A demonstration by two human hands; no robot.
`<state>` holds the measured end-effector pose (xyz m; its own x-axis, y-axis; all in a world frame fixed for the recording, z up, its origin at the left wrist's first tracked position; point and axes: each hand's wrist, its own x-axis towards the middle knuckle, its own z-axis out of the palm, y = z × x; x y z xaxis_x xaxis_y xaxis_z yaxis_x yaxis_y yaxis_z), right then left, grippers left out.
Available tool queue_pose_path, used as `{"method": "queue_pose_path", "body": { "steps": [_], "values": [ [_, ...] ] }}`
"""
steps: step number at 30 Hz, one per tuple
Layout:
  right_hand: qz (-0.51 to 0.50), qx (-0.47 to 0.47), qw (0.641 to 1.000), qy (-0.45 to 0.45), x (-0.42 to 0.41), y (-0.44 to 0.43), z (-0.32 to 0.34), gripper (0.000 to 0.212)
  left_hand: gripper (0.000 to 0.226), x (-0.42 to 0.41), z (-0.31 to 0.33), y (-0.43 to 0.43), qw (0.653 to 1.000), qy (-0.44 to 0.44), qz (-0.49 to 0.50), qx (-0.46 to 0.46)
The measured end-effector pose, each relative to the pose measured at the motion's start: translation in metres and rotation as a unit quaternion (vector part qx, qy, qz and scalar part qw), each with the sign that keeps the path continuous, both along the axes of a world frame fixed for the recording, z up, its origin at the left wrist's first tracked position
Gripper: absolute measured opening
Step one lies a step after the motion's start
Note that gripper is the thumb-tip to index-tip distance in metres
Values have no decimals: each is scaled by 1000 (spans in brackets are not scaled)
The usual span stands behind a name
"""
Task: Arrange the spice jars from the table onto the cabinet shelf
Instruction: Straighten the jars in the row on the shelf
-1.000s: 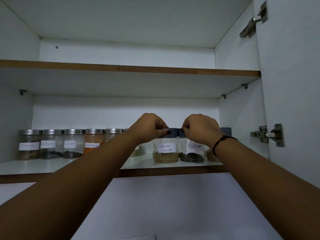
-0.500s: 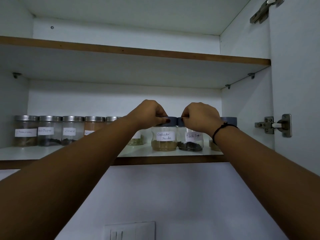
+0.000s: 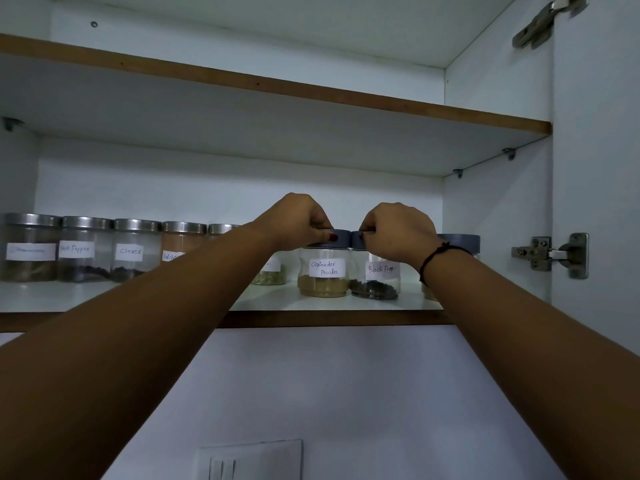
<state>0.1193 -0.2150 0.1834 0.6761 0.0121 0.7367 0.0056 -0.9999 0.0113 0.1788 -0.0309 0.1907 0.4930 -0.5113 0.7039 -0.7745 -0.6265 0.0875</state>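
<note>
While both hands reach up, left grip (image 3: 300, 221) pinching coriander jar (image 3: 323, 271) lid, right grip (image 3: 398, 233) pinching black pepper jar (image 3: 375, 277) lid

You face an open white laminate wall cabinet (image 3: 495, 98) with brown-edged boards. Its upper white shelf board (image 3: 277, 86) spans the carcass above the lower one. On the cabinet's right side, the white door (image 3: 599, 150) stands open on two steel hinges (image 3: 550, 252) (the top one partly cropped). Below the cabinet, a plain white wall (image 3: 363, 393) carries a white switch plate (image 3: 249, 460). The light is dim and bluish.
</note>
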Motion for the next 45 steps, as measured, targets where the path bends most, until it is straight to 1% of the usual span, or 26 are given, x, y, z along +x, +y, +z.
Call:
{"method": "queue_pose_path", "body": {
  "steps": [17,23,27,32,35,37,38,41,43,45],
  "values": [
    [11,2,1000,-7,25,3,-3,22,25,20,0,2,1000,-7,12,10],
    [57,34,998,-1,36,-7,-5,23,24,30,2,5,1000,-4,24,14],
    [79,33,996,23,43,-10,-1,22,25,38,2,6,999,-2,27,17],
    [123,35,991,49,47,-24,12,9,24,44,3,9,1000,8,18,9],
    [190,68,973,116,44,-33,25,7,23,48,3,10,1000,18,11,5],
    [213,92,959,162,41,-38,32,6,23,51,3,9,1000,22,7,3],
    [217,103,954,177,41,-41,34,9,23,52,4,9,1000,23,4,3],
    [232,163,939,195,44,-47,34,17,23,59,4,9,1000,25,0,-2],
    [243,206,928,191,49,-49,32,17,22,63,4,10,1000,26,-2,-5],
    [248,225,924,187,54,-49,31,17,21,67,4,11,1000,29,-2,-4]
  ]
}}
